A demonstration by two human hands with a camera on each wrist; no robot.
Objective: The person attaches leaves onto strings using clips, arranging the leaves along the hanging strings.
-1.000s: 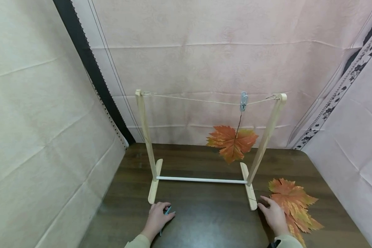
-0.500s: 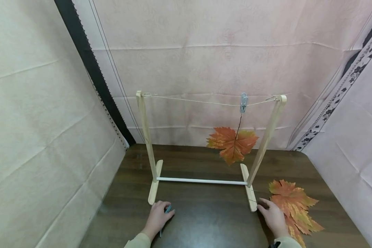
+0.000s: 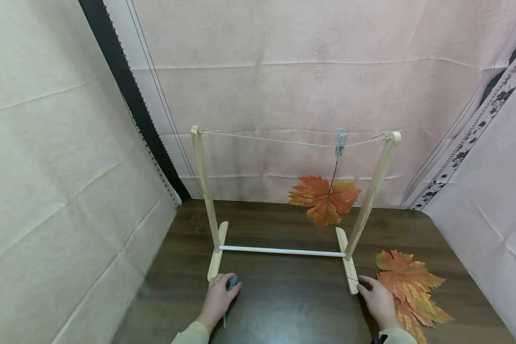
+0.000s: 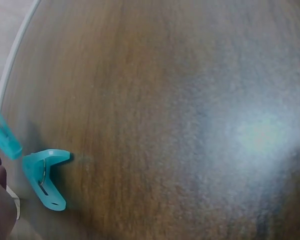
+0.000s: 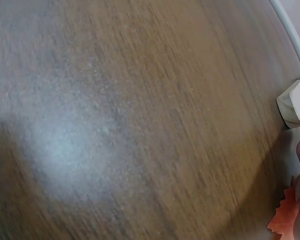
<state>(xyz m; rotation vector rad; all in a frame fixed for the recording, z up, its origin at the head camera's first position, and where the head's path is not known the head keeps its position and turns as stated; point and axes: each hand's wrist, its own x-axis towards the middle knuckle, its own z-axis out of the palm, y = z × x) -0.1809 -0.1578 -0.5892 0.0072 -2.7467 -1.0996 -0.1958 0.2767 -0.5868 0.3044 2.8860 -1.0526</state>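
Observation:
In the head view my left hand (image 3: 217, 297) is by the front of the stand's left foot (image 3: 215, 263) and holds a blue clothespin (image 3: 231, 282). Another blue clothespin (image 4: 44, 176) lies on the table under that hand, in the left wrist view. My right hand (image 3: 379, 302) is beside the right foot (image 3: 347, 263), its thumb and forefinger pinching the thin stem of an orange artificial maple leaf (image 3: 402, 274). The stem crosses the foot. More leaf shows below, partly overlapped. One orange leaf (image 3: 325, 200) hangs by its stem from a pale blue clothespin (image 3: 340, 142) on the string.
The wooden stand has a left post (image 3: 206, 191), a right post (image 3: 373, 193), a white bottom rod (image 3: 282, 250) and a string (image 3: 271, 139) between the post tops. It stands on a brown wooden table (image 3: 284, 296). Pale cloth (image 3: 258, 91) hangs behind and at both sides.
My left hand has moved slightly forward with its clothespin. The right hand stays by the stand's right foot. The whole head view has shifted a little.

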